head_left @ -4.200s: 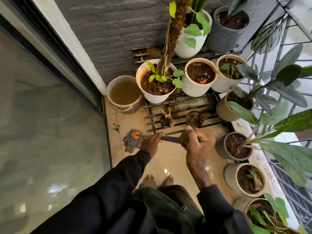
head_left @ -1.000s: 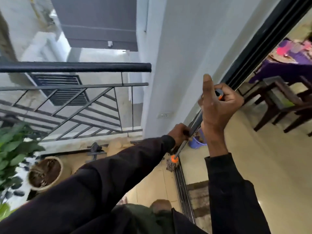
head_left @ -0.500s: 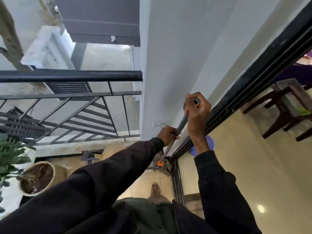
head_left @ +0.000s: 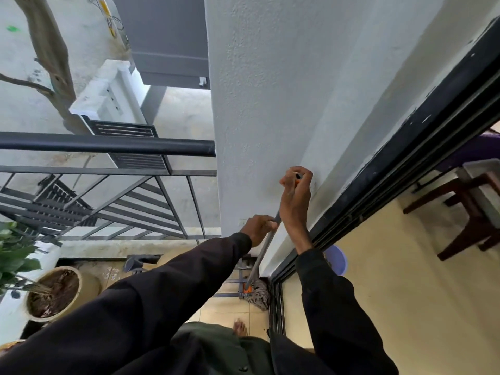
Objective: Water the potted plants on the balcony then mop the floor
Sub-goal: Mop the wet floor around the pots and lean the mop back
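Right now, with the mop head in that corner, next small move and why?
Probably drag the mop head back along the tiles toward the bare foot. It sits in the corner between wall and door track, with nowhere further to push; left grip and right grip both hold the handle.

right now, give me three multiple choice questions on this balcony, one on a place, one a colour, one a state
1. Where is the mop head?
A. raised in the air
B. on the floor tiles beside the door track
C. indoors
2. What colour is the collar above it?
A. orange
B. blue
C. green
3. What grips the mop handle?
A. one hand only
B. neither hand
C. both hands

1 B, it lies on the tiles by the track.
2 A, orange shows at the handle's base.
3 C, left hand low, right hand at the top.
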